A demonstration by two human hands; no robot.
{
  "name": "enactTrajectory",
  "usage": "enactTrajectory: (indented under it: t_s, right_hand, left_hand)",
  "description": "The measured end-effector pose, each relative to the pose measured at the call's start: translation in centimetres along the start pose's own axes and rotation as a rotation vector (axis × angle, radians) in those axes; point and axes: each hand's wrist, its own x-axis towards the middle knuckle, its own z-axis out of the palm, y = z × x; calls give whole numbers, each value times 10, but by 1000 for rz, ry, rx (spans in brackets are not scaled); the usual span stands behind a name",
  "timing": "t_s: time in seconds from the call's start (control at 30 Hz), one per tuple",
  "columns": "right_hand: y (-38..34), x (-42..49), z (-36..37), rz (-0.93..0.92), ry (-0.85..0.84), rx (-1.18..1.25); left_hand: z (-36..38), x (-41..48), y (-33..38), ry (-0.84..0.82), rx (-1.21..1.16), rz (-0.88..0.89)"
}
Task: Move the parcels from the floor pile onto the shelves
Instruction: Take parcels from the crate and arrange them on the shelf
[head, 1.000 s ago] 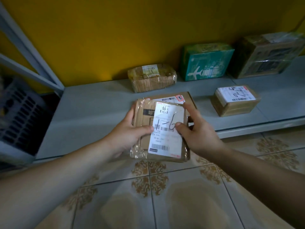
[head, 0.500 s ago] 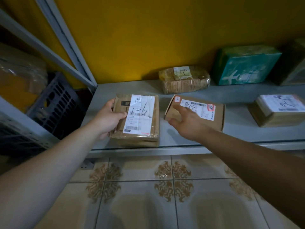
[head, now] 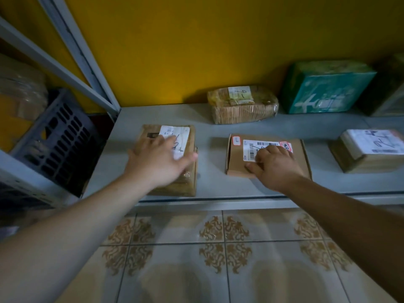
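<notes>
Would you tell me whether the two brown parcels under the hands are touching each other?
Apart. The head view shows a bare strip of grey shelf between the plastic-wrapped parcel and the flat cardboard box.

A parcel storeroom: labelled parcels line a low metal shelf on tiled floor.

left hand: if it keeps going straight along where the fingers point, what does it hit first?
The left hand lies flat on the plastic-wrapped parcel, fingers aimed up and right. Past that parcel's edge comes bare shelf, then probably the tape-wrapped parcel by the yellow wall. Depth is unclear, so the line might pass beside it.
</notes>
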Motion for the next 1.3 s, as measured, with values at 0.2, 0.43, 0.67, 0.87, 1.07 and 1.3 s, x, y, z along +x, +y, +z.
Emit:
enactTrajectory:
  t_s: [0.2,0.43,0.67,0.87,1.07,1.3]
  right_hand:
    - [-6,12,21,111,-128,-37]
    - [9,12,21,8,-103,-122]
    - [10,12,24,24,-91,-123]
    - [9,18,24,41,-83,-112]
    - [10,18,26,46,-79,-109]
    - [10,12,25,30,-102,-105]
  left_hand:
    - [-1,18,-7,-112,144,154]
    - [-10,80,-30,-67,203,128]
    - [-5,120,-42,139,285,57]
    - [9,139,-43,168,212,34]
    - [13,160,-57,259,190,81]
    - [9,180,-59,220,161,56]
